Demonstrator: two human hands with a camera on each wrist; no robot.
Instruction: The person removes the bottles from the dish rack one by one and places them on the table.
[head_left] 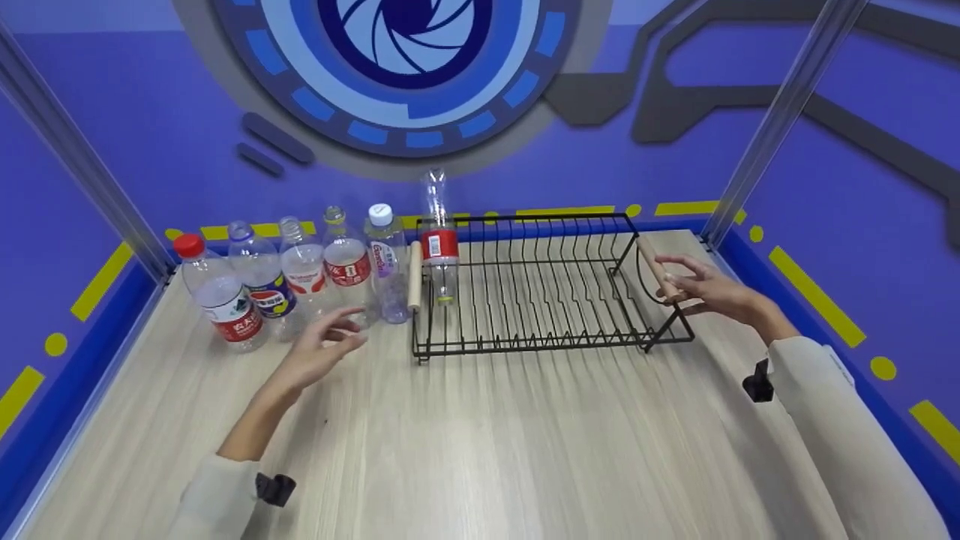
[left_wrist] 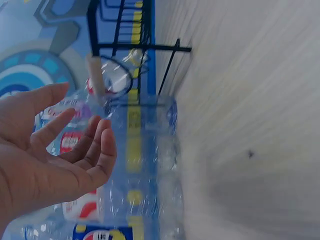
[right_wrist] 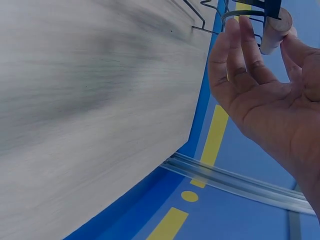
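Observation:
A black wire dish rack with wooden side handles stands on the table. At its right end my right hand holds the wooden handle, thumb on one side and fingers bent on the other. A clear bottle with a red label stands neck down in the rack's left end. My left hand hovers in front of the bottle row, fingers loosely bent and nothing in them. Nearest to it are a red-labelled bottle and a white-capped bottle; the left wrist view shows them blurred behind the fingers.
Further left in the row are a red-capped bottle, a bottle with a dark blue label and one with a white-and-red label. Blue-purple panels enclose the wooden table at the back and sides.

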